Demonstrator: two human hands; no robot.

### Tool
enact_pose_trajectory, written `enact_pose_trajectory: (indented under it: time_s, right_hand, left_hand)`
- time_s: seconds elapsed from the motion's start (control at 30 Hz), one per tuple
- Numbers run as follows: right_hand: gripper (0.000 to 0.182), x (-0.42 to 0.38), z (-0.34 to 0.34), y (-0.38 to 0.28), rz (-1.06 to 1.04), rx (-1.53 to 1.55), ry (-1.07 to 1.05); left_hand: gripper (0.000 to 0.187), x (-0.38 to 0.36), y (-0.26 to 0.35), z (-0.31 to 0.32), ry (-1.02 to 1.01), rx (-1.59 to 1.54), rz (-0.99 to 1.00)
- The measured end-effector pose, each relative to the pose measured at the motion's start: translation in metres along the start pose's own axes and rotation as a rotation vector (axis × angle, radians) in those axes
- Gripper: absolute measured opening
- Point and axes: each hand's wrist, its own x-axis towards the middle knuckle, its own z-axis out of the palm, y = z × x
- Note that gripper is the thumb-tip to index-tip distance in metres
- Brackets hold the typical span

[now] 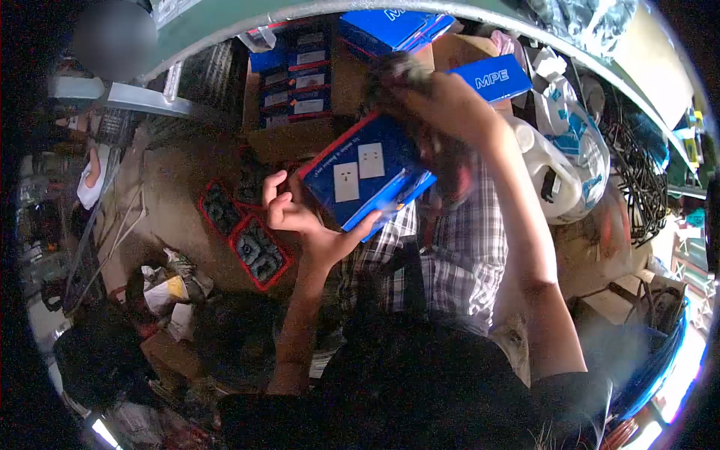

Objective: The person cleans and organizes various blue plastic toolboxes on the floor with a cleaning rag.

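Note:
My left hand [319,236] holds a blue box [360,172] printed with two white sockets, its thumb along the lower edge and other fingers partly curled beside the left end. The box is tilted above my lap, over plaid shorts [469,255]. At the box's upper right, my right hand [446,109] grips a dark, cloth-like bundle [405,79] with reddish patches hanging down. Motion blurs this bundle, and I cannot tell exactly what it is. Part of the box's right end is hidden behind it.
Several blue boxes fill a cardboard carton [289,142] ahead. An MPE box [491,77] and more blue boxes [390,30] lie at the back. A white jug [551,169] stands at right. Red-edged dark pads [259,251] lie at left. A metal shelf edge [322,15] crosses above.

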Motion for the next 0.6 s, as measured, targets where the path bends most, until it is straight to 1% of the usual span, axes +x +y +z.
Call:
enact_pose_trajectory:
  time_s: [0.03,0.1,0.13,0.17,0.2,0.23,0.27,0.3,0.33,0.37,0.43,0.47,0.5,0.53,0.57,0.6]
  right_hand:
    - [0.03,0.001,0.001,0.008,-0.003,-0.046,0.083]
    - [0.027,-0.002,0.014,0.009,-0.161,-0.411,0.18]
    - [0.025,-0.005,0.015,-0.003,-0.236,-0.593,0.23]
    - [0.022,-0.015,0.025,-0.023,-0.214,-0.655,0.247]
    - [0.025,-0.019,0.039,-0.046,-0.023,-0.199,0.199]
    - [0.026,-0.028,0.05,-0.071,0.024,-0.207,0.235]
    - [0.031,-0.032,0.046,-0.094,-0.007,-0.221,0.05]
    - [0.047,-0.041,0.046,-0.109,-0.078,-0.049,-0.03]
    - [0.043,-0.047,0.061,-0.109,-0.337,-0.13,0.229]
    - [0.036,-0.044,0.068,-0.11,-0.336,-0.057,0.254]
    - [0.026,-0.044,0.064,-0.104,-0.196,0.148,0.184]
    - [0.017,-0.04,0.068,-0.096,-0.02,-0.046,0.006]
    - [0.013,-0.035,0.047,-0.09,0.092,-0.274,-0.028]
    - [0.013,-0.028,0.039,-0.07,0.173,-0.402,0.054]
    - [0.014,-0.02,0.03,-0.047,0.26,-0.325,0.222]
    - [0.017,-0.011,0.018,-0.021,0.329,-0.207,0.157]
  left_hand:
    - [0.098,0.004,0.001,0.003,0.021,-0.031,0.027]
    - [0.097,0.013,0.004,0.013,0.054,-0.095,0.077]
    - [0.099,0.009,0.002,0.009,0.005,-0.007,0.025]
    - [0.101,0.009,0.003,0.012,0.018,-0.046,0.032]
    - [0.102,0.009,0.004,0.016,0.027,-0.088,0.043]
    - [0.104,0.009,0.006,0.018,0.029,-0.132,0.052]
    - [0.106,-0.002,0.0,0.021,0.074,-0.182,0.022]
    - [0.105,-0.009,-0.003,0.022,0.072,-0.34,-0.115]
    - [0.104,-0.015,-0.006,0.021,0.065,-0.493,-0.256]
    - [0.103,-0.018,-0.008,0.02,0.058,-0.641,-0.399]
    - [0.103,-0.016,-0.01,0.021,0.078,-0.601,-0.349]
    - [0.104,-0.011,-0.007,0.02,0.099,-0.411,-0.16]
    - [0.105,-0.005,-0.003,0.016,0.115,-0.219,0.03]
    - [0.107,0.001,0.001,0.001,-0.063,-0.005,0.034]
    - [0.1,0.004,0.003,-0.004,-0.163,-0.172,-0.066]
    - [0.096,0.007,0.0,-0.01,-0.227,-0.066,-0.01]
